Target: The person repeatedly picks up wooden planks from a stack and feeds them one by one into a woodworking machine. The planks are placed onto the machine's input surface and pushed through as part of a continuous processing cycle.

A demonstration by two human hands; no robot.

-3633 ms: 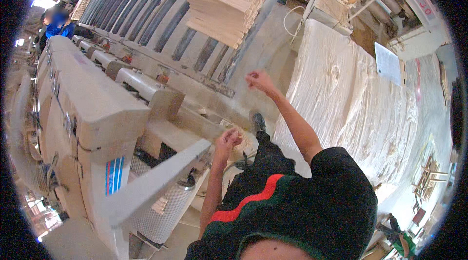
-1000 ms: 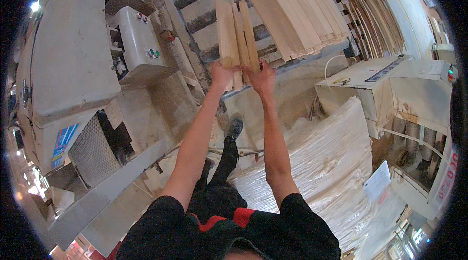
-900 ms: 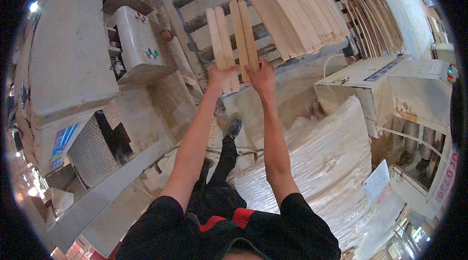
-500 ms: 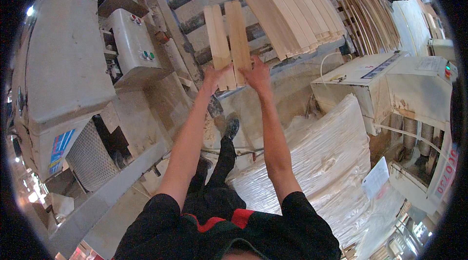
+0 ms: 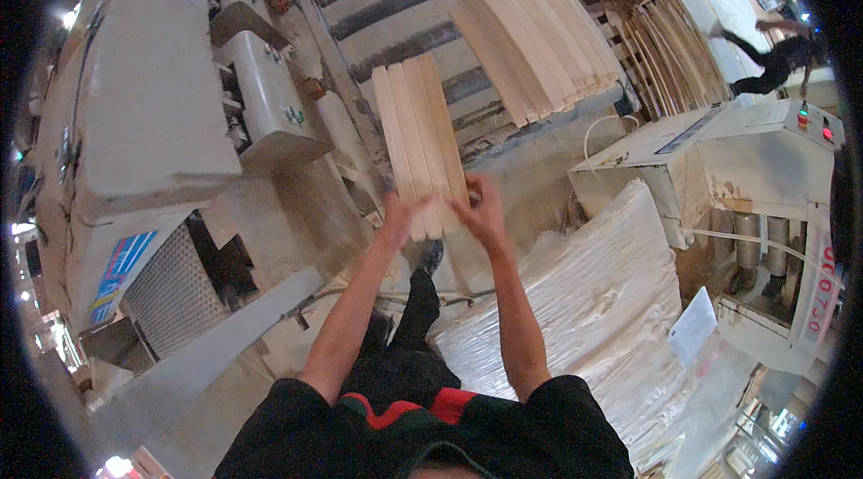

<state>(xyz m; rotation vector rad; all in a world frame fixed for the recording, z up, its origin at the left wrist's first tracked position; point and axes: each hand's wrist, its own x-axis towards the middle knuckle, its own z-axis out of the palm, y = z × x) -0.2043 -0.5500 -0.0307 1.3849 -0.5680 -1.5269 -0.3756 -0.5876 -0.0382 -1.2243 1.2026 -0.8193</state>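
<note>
Several pale wooden slats (image 5: 417, 133) lie side by side as one bundle between my hands, their near ends toward me. My left hand (image 5: 397, 215) is closed on the bundle's left edge close to the near end. On the opposite edge my right hand (image 5: 480, 211) grips it, fingers bent round the side. The far part of the bundle reaches over the dark rollers (image 5: 409, 39) of a conveyor. Beyond it, to the right, a larger stack of similar slats (image 5: 538, 34) rests on the rollers. Some fingertips are blurred.
A long grey machine (image 5: 135, 119) with button boxes (image 5: 270, 102) stands at left. On the right are a plastic-wrapped pile (image 5: 575, 290), a white machine (image 5: 665, 142) and stacked wood strips (image 5: 676, 52). A person (image 5: 782, 57) is at the far right.
The slats, earlier in two groups with a gap, are now together in one bundle. My hands have drawn them nearer to me. The person at the far right shows more fully.
</note>
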